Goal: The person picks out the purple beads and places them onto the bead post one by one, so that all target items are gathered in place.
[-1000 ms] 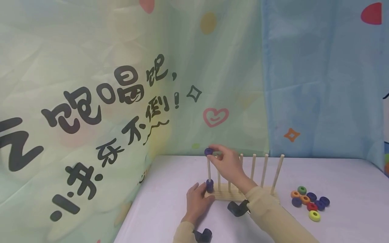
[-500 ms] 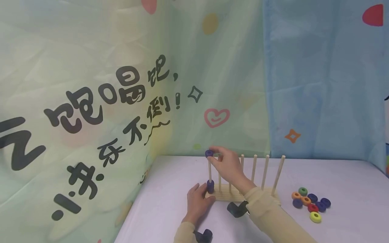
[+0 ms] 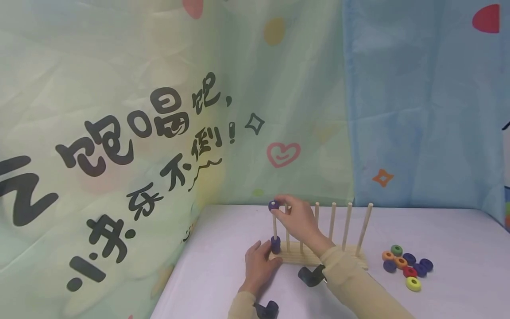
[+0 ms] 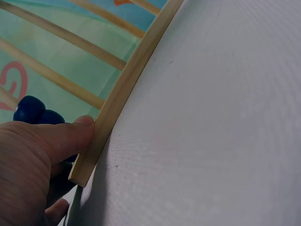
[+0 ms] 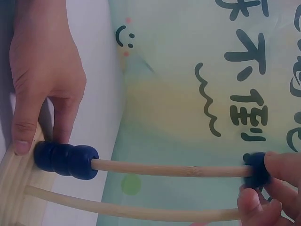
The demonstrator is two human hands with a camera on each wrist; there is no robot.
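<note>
My right hand pinches a dark blue ring bead between thumb and fingers, at the top of the leftmost wooden peg. In the head view the peg's tip shows in the bead's hole. Several more blue beads are stacked at the foot of that same peg. The pegs rise from a pale wooden base. With my left hand I grip the base's left end, thumb on its front edge and other fingers partly hidden behind it, close by the stacked beads.
Right of the base lies a loose group of beads: a green bead, orange ones, several blue ones, a red bead and a yellow bead. Other bare pegs stand along the base. Printed cloth hangs behind the white table.
The right hand has lowered the blue bead slightly, and the peg's tip now shows through its hole. My left hand stays where it was on the base.
</note>
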